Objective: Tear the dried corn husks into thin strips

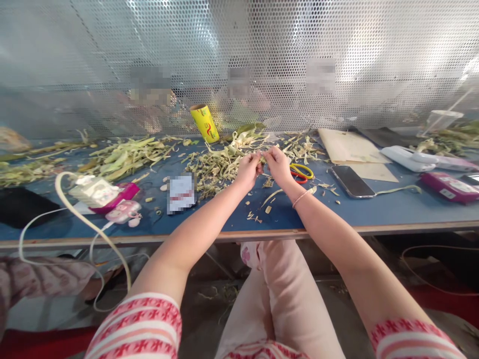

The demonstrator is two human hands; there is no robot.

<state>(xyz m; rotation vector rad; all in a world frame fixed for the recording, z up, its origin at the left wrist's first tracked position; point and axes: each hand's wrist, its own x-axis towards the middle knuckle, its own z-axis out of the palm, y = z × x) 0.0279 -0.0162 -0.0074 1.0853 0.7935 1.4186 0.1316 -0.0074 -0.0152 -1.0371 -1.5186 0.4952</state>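
Observation:
My left hand (249, 169) and my right hand (276, 163) meet above the blue tabletop, fingers pinched together. Between their fingertips is a small greenish piece of dried plant (262, 160), largely hidden by the fingers. Behind and to the left of them spreads a heap of dried, pale green plant strips (213, 167). Scissors (302, 172) with yellow and red handles lie beside my right wrist, their blades out of sight. Small plant scraps (268, 209) are scattered on the table nearer to me.
A yellow cardboard tube (204, 123) leans at the back. More dried leaves (125, 154) lie to the left, near a white-and-magenta device (101, 192) with cables. Rightward are a phone (352, 182), beige sheets (350, 145) and a magenta box (449, 187). A perforated metal panel (277, 45) closes the back.

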